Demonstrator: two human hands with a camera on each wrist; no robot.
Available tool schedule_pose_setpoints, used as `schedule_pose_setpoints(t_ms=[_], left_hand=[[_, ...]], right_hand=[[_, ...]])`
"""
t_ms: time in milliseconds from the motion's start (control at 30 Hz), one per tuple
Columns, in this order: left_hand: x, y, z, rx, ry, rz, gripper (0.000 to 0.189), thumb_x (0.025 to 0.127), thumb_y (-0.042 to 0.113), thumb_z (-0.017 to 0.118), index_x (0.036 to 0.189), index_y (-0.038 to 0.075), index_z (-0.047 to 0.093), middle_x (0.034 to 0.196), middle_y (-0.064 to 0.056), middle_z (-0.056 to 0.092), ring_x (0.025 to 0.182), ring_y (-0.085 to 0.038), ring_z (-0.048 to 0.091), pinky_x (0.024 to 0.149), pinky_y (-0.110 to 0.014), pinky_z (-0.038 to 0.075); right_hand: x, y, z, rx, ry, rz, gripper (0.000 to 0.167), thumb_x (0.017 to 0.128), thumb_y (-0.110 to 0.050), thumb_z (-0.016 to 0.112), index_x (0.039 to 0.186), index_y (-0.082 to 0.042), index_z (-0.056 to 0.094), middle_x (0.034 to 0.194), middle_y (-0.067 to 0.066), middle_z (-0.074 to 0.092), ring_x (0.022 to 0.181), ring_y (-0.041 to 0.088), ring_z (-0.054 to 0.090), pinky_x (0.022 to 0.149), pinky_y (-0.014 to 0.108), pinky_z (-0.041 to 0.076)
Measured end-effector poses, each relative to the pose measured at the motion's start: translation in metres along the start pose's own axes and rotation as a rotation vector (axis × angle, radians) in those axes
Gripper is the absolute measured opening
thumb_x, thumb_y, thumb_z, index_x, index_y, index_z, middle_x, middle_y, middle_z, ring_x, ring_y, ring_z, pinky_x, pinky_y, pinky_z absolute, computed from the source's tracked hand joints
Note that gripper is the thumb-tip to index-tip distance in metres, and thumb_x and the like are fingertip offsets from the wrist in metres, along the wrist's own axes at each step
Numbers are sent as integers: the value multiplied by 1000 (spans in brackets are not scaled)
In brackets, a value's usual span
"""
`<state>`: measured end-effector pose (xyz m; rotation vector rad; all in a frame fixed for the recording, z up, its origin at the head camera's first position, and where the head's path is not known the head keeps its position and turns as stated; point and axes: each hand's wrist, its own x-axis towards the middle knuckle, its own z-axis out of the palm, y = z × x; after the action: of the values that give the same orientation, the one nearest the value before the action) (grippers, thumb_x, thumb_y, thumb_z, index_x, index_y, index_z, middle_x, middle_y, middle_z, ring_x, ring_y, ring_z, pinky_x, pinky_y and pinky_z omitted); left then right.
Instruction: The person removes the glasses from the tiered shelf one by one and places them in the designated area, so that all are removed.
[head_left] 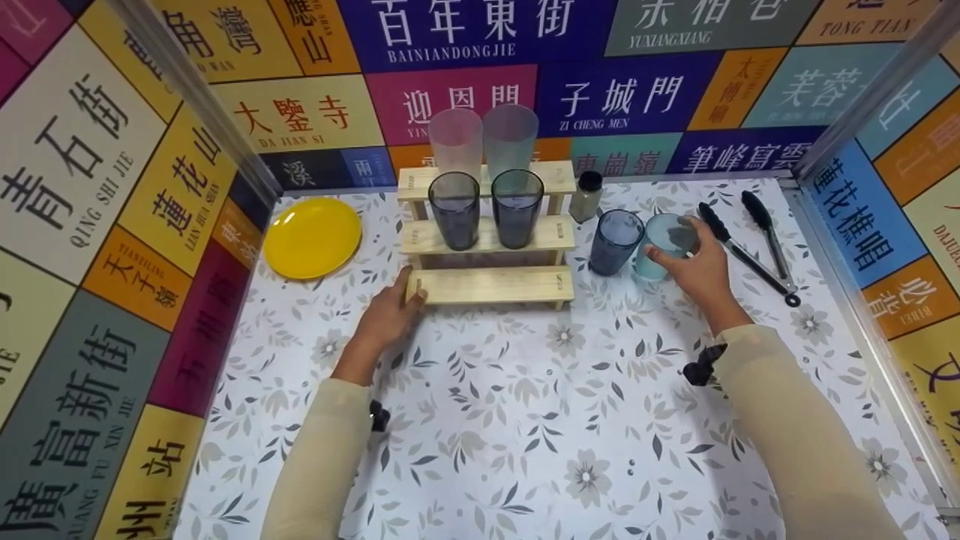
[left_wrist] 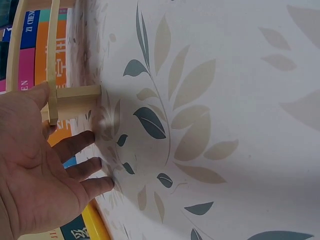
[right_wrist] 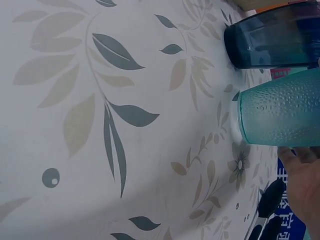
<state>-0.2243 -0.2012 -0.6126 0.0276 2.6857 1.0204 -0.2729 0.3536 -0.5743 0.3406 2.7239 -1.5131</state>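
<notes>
My left hand (head_left: 390, 311) pinches the left end of the lowest step of a three-tier wooden rack (head_left: 487, 285) between thumb and index finger. In the left wrist view its other fingers (left_wrist: 82, 167) spread loosely near the table. My right hand (head_left: 701, 262) holds a pale teal textured cup (head_left: 654, 264), thumb on the near side and fingers at the far rim. The right wrist view shows the teal cup (right_wrist: 280, 110) upright with its base at the tabletop. Close to its left stands a dark blue cup (head_left: 615, 244).
Two smoky dark cups (head_left: 455, 214) stand on the middle step, two clear frosted cups (head_left: 510, 139) on the top step. A small dark-capped jar (head_left: 587, 196) is right of the rack. A yellow plate (head_left: 312, 238) lies left, black-tipped tongs (head_left: 757, 251) right. Printed panels (head_left: 450, 30) wall the table.
</notes>
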Motion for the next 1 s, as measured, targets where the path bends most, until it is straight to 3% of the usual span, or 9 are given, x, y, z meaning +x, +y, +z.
schedule_pose_setpoints(t_ms=[133,267,400,800,1000], left_hand=[[3,-7,2,30,24,48,84,112,71,39,179,22,22,153,-37,57,142,-57,57,116,-71,45],[-4,4,-1,-9,13,20,78,116,59,42,179,19,20,157,-37,54,147,-54,53,123,-69,40],[-5,5,-1,14,29,17,75,117,54,42,179,18,20,156,-36,55,147,-52,55,124,-66,41],[-7,9,-3,9,4,-17,76,117,56,41,180,21,15,169,-33,44,157,-53,45,129,-67,35],[-7,10,-3,9,9,-9,76,116,57,41,179,21,18,166,-35,48,154,-54,47,127,-70,35]], right_hand=[[5,-1,2,4,-10,12,117,89,-61,89,178,-21,24,184,18,23,168,44,29,131,63,33],[11,-1,5,7,-22,35,115,90,-59,88,178,-23,23,184,18,21,168,44,28,132,63,32],[13,1,6,1,-35,42,116,90,-62,87,178,-25,22,185,17,20,168,45,27,132,64,31],[11,0,7,-2,-41,15,118,90,-62,87,176,-16,21,183,20,24,166,44,30,133,63,29],[8,0,4,29,-61,6,123,92,-58,87,179,-22,9,185,19,15,169,46,24,132,64,31]])
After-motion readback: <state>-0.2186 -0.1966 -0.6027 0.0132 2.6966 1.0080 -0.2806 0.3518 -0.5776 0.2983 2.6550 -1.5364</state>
